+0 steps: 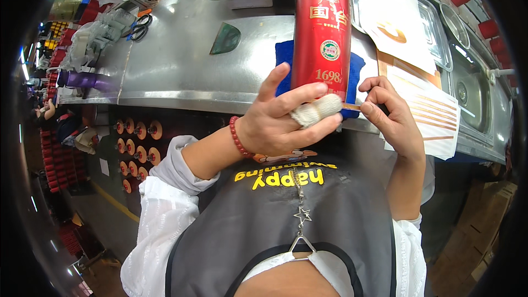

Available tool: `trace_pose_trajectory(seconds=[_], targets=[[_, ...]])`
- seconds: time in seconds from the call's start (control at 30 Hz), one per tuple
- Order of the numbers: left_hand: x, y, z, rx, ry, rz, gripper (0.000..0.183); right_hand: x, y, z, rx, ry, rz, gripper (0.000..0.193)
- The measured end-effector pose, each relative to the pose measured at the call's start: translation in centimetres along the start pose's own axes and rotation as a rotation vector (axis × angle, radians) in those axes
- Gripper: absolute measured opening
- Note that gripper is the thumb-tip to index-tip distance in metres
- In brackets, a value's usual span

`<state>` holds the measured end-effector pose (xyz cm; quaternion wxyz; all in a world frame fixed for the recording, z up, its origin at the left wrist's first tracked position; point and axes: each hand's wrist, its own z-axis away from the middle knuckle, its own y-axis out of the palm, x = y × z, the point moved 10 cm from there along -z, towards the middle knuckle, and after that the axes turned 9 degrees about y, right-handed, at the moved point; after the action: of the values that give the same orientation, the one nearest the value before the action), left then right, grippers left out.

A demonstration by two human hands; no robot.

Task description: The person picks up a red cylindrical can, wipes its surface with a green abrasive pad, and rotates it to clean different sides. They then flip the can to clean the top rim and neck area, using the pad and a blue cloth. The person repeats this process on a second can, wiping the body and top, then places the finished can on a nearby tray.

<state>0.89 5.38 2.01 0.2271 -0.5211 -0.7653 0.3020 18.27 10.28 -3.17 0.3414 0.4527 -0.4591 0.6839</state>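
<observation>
A red bottle [321, 38] with gold print and a round pale label lies on a blue cloth [285, 55] at the counter's edge. My left hand [275, 110] rests against the lower end of the bottle, thumb raised and fingers spread apart. A white knit cover [317, 111] sits on one of its fingers, against the bottle's base. To the right, my right hand [393, 113] pinches the end of a thin gold strip [350, 106] between thumb and finger. The strip's other end reaches the bottle beside the white cover, where its contact is hidden.
White sheets with gold strips [426, 107] lie to the right, near a sink [473, 96]. On the metal counter [170, 49] are a dark green flat piece [225, 39], scissors [141, 27] and a purple roll [85, 80]. Several red bottles [155, 130] stand at lower left.
</observation>
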Motion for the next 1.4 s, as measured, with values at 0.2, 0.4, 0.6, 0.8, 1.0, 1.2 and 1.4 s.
trace_pose_trajectory(seconds=[0.2, 0.4, 0.6, 0.8, 1.0, 1.2, 1.4], targets=[[4.2, 1.8, 1.3, -0.141, -0.265, 0.34, 0.066, -0.2, 0.8, -0.1, 0.061, 0.003, -0.036, 0.029], [2.8, 0.3, 2.1, -0.124, -0.183, 0.201, 0.044, -0.9, 0.9, -0.3, 0.063, 0.03, -0.136, 0.032], [-0.7, 0.2, 0.2, 0.024, 0.152, 0.012, 0.036, -1.8, 1.0, -0.5, 0.071, 0.02, -0.152, 0.033], [3.2, 2.1, -1.4, 0.004, -0.184, 0.258, 0.059, -0.7, 0.8, 0.1, 0.052, -0.062, -0.049, 0.03], [2.9, 0.8, 0.1, -0.106, -0.166, 0.252, 0.051, 0.2, 0.2, 0.5, 0.035, 0.018, -0.108, 0.032], [-0.3, -0.1, 0.4, 0.004, 0.127, 0.06, 0.026, -1.4, -0.1, 0.1, -0.022, -0.015, -0.064, 0.029], [0.7, 2.3, -2.6, 0.129, 0.063, 0.03, 0.031, -1.8, 0.1, 0.1, 0.003, 0.02, -0.064, 0.03]])
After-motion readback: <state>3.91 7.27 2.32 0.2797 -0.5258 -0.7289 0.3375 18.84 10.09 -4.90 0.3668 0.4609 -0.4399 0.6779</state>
